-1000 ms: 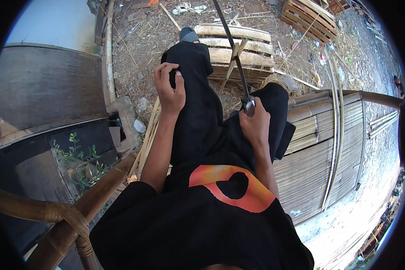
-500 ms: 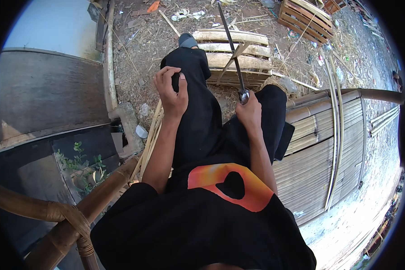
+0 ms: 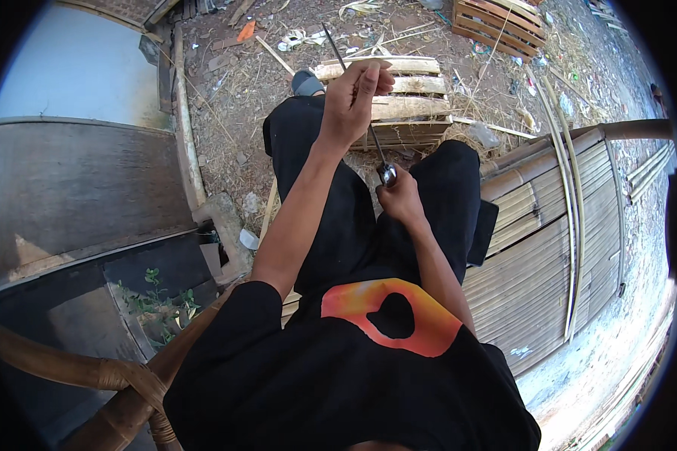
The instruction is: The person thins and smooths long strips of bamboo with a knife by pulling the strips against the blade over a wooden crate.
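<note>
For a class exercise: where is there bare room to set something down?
Bare: the bench between the black object and the two strips, plus a narrower patch beyond them to its right edge. Crowded: where the left hand, blade and near crate overlap in view.

Daylight glares at lower right (nearly white), inside dark fisheye edges.

Littered dirt ground; pale wall left; bamboo bench right; daylight.
</note>
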{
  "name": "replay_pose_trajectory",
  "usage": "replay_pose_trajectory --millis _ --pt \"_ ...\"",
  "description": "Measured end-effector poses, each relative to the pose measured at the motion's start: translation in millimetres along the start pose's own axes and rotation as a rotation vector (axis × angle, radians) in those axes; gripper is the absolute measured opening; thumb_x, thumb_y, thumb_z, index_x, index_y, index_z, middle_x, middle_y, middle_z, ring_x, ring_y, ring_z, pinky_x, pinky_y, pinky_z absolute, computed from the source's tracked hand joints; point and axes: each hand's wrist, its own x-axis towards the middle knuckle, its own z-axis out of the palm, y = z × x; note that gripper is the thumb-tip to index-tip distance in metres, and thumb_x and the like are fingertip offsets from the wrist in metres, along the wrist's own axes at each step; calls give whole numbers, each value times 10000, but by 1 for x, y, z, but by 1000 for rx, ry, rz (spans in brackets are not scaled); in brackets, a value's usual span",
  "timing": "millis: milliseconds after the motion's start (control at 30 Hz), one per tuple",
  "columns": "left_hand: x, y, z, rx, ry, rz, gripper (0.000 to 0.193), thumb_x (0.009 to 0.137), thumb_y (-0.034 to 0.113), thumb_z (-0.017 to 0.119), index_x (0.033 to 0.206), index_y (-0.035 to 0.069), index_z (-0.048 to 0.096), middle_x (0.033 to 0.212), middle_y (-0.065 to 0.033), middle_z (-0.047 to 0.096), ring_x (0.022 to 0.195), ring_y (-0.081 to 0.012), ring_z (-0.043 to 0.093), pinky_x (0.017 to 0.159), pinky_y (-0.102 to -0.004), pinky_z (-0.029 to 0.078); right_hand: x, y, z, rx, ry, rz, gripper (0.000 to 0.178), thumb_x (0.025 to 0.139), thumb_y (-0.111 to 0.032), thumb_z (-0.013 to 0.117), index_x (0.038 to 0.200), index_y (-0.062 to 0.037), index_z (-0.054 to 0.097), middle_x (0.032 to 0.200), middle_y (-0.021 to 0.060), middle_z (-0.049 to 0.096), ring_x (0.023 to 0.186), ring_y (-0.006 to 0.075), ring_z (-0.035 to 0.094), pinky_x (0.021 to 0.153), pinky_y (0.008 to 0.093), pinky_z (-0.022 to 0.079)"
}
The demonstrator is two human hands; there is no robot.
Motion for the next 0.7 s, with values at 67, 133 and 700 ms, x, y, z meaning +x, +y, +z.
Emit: replay_pose_trajectory --millis 67,133,700 --pt "2 -2 3 -13 30 18 385 1074 304 415 1127 -24 608 918 -88 672 857 -157 669 801 -294 550 3 4 -3 43 -53 26 163 735 -56 594 878 20 577 763 237 642 778 447 633 697 456 485" --pt "1 0 0 -18 16 -87 386 1077 307 399 1130 -25 589 916 -95 678 893 -170 677 815 -304 552 8 7 -5 75 -109 23 154 734 -58 596 864 20 571 747 229 634 751 437 626 683 441 479" --pt "-30 7 -37 438 22 -159 419 879 168 751 1234 21 583 853 -6 632 639 -15 487 567 -197 414 11 13 -10 47 94 -34 265 735 -122 620 964 11 619 835 264 654 887 466 627 753 485 495"
